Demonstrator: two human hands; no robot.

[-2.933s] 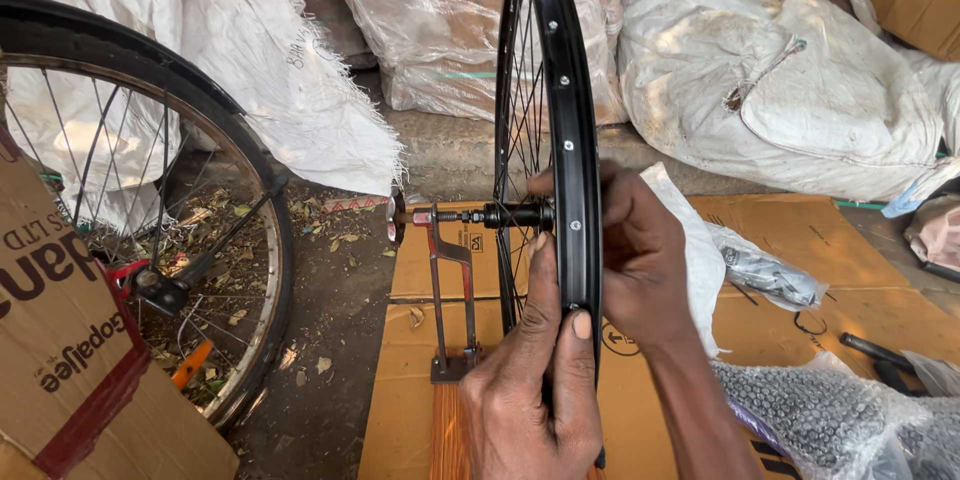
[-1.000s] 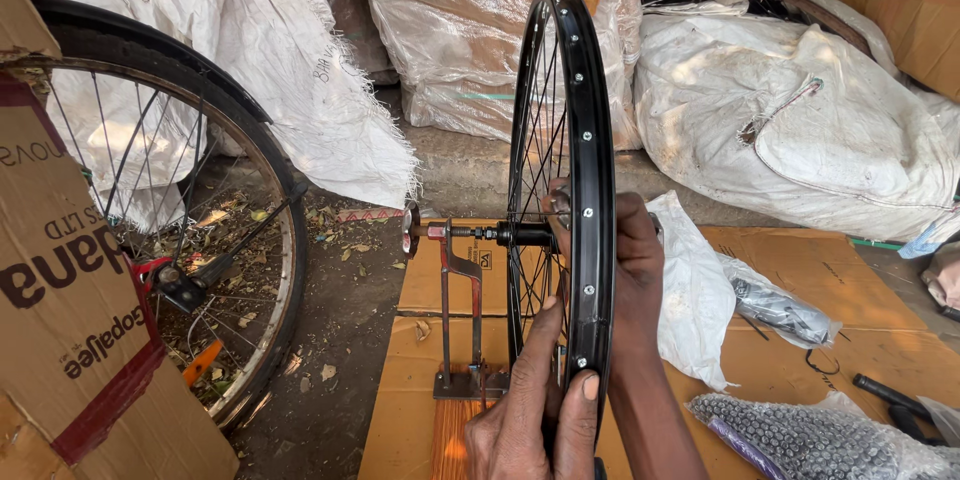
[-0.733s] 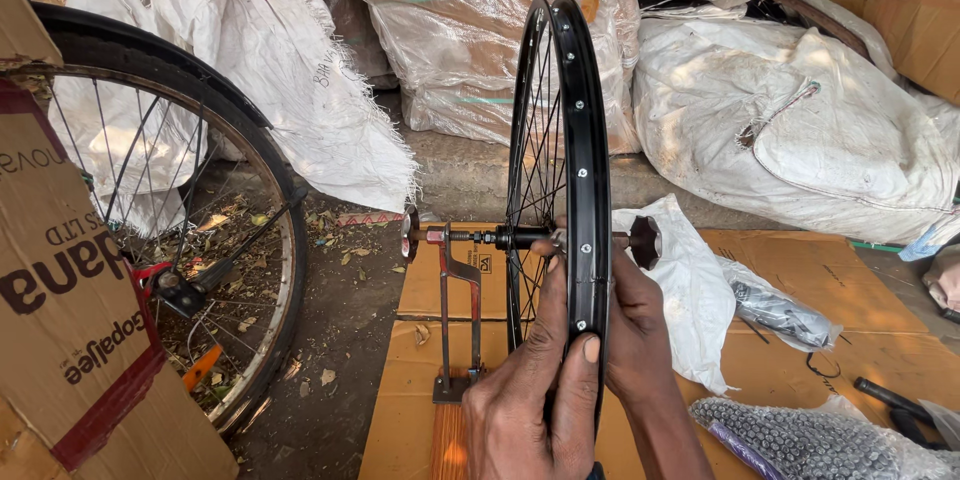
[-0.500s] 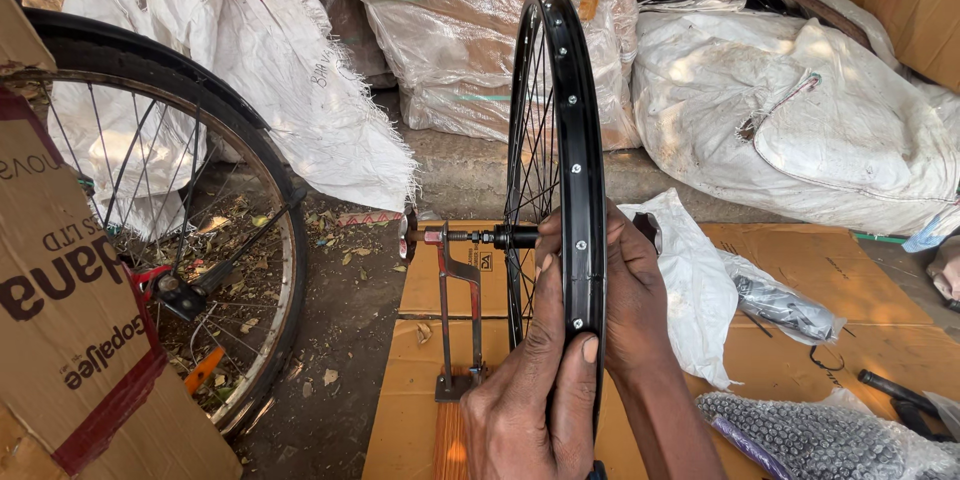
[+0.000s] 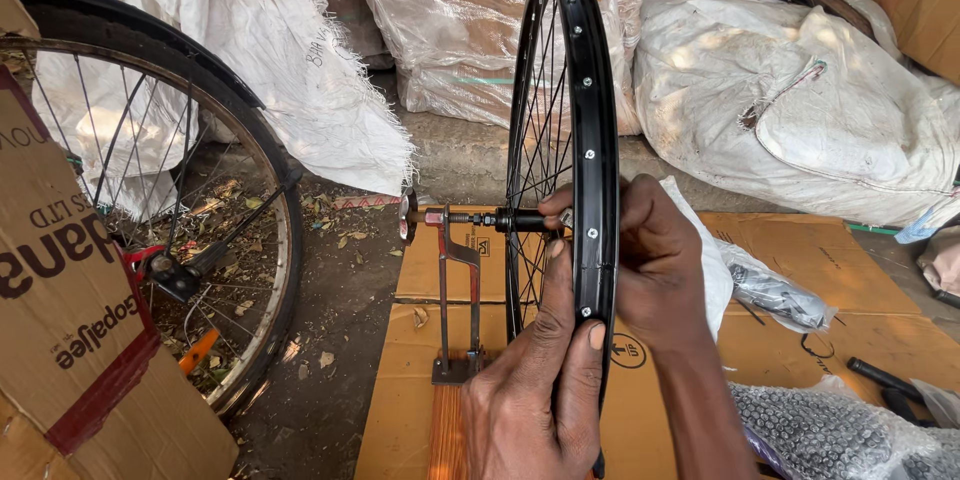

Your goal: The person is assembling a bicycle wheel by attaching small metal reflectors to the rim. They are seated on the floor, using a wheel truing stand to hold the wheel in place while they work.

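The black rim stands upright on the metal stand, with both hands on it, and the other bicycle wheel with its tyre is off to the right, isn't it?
Not quite: the head view shows the tyred wheel on the left. The black rim does stand upright on the stand, left hand and right hand on it.

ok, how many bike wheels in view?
2: a bare black rim upright on the stand, held by both hands; a tyred wheel at left, partly cut off. Others may be hidden.

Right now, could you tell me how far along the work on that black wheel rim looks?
Done: the black rim is laced with spokes and stands upright on the metal stand, its axle resting on top. In hand: the left hand pinches the rim's lower edge while the right hand reaches to the hub. Left: no tyre is fitted; whether spoke tensioning is finished cannot be told.
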